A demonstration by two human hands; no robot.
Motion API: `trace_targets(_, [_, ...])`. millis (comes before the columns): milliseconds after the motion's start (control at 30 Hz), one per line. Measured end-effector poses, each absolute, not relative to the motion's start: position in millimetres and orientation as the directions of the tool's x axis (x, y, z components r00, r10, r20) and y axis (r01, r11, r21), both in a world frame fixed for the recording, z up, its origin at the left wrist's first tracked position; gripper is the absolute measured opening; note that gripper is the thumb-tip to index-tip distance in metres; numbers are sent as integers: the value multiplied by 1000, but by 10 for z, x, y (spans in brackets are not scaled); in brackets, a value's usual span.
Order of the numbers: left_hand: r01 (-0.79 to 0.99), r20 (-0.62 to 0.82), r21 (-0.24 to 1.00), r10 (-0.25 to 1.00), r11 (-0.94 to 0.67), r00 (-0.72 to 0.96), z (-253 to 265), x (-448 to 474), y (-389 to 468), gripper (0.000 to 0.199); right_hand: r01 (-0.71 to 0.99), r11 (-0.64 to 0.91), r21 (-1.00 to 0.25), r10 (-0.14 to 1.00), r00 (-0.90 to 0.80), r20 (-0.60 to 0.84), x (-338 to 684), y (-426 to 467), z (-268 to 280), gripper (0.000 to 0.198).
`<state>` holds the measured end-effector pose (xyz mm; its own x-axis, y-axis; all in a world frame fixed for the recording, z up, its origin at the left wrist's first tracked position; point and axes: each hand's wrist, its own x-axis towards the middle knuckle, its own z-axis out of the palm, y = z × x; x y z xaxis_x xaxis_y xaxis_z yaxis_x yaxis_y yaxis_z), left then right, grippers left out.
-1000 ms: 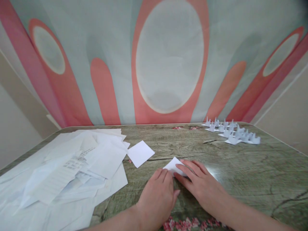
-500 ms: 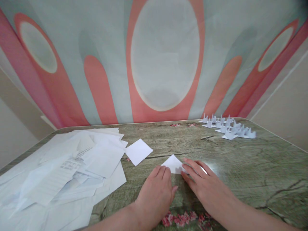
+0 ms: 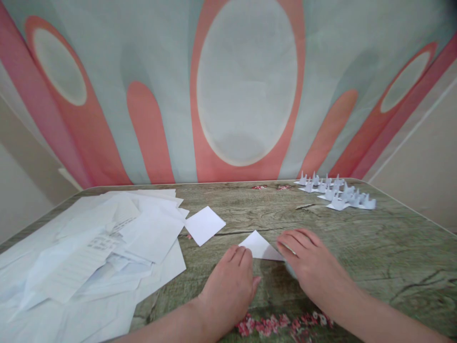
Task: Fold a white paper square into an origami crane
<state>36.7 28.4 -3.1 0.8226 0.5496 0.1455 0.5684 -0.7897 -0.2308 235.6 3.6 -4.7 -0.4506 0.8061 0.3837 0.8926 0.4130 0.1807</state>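
A white sheet of paper folded into a triangle point(image 3: 262, 248) lies flat on the table in front of me. My left hand point(image 3: 230, 281) has its fingers curled together and presses down on the paper's left corner. At the right corner, my right hand point(image 3: 307, 257) hovers low with its fingers bent over and close together. Something pale shows under its palm, mostly hidden, and I cannot make out what it is. Just beyond the left hand rests a white paper square point(image 3: 205, 225), turned like a diamond.
A wide, untidy pile of white papers point(image 3: 96, 257), some printed, covers the left of the wood-patterned table point(image 3: 374, 252). Several small folded paper figures with upright points point(image 3: 337, 190) stand in rows at the back right. Behind the table hangs a patterned backdrop point(image 3: 246, 85).
My right hand has lifted off the paper's right side and shifted slightly right, its fingers curling in, uncovering the right corner. The left hand stays on the left corner.
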Motion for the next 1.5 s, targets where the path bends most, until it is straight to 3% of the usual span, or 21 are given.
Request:
trace_targets(133, [569, 154, -229, 548, -790, 822, -34, 357, 286, 35, 827, 551, 109, 737, -544, 401, 2276, 64, -216, 28])
trace_targets(467, [615, 141, -59, 603, -786, 785, 15, 337, 301, 35, 812, 574, 110, 734, -569, 372, 2235, 61, -316, 25])
trace_targets(800, [675, 209, -254, 642, -693, 738, 63, 306, 284, 32, 799, 590, 119, 733, -591, 337, 2242, 84, -326, 24])
trace_targets(967, [681, 172, -299, 664, -668, 727, 14, 260, 301, 27, 823, 555, 120, 755, -559, 342, 2256, 67, -283, 23])
trace_targets(1333, [643, 79, -344, 661, -684, 746, -32, 261, 303, 27, 871, 389, 299, 856, -462, 233, 2234, -56, -176, 11])
trace_targets(1500, [627, 75, -365, 650, -688, 756, -29, 262, 310, 26, 875, 371, 310, 875, -441, 199, 2239, -66, -150, 15])
